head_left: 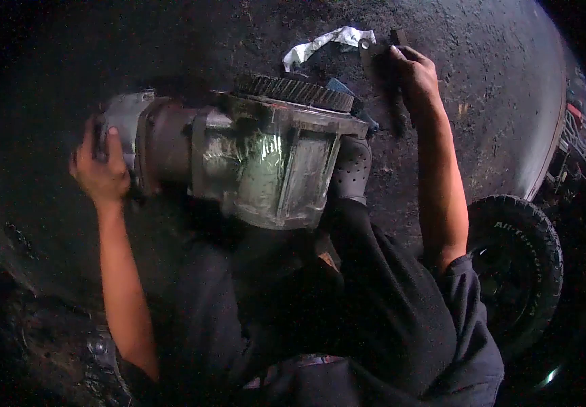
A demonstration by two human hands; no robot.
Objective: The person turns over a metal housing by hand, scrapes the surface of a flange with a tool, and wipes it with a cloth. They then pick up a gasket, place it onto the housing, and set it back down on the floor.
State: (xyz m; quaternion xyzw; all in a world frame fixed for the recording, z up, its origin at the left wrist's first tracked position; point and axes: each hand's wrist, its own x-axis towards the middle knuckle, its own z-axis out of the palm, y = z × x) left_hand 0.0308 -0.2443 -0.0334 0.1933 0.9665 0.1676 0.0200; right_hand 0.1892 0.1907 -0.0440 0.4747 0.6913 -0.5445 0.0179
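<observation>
A large metal gear housing lies across the middle, in front of my legs, with a toothed gear ring along its far side. My left hand rests against the housing's left end, fingers apart and bent around its edge. Off to the right, my right hand is closed on a dark flat metal tool, which has a round hole near its left edge. The tool's lower part fades into the dark floor. A crumpled white cloth lies just left of the tool. Something blue shows behind the gear ring.
My shoe stands close to the housing's right end. A tire lies at the lower right, beside my right arm. Cables and red parts show at the right edge. Dark, stained floor surrounds the housing.
</observation>
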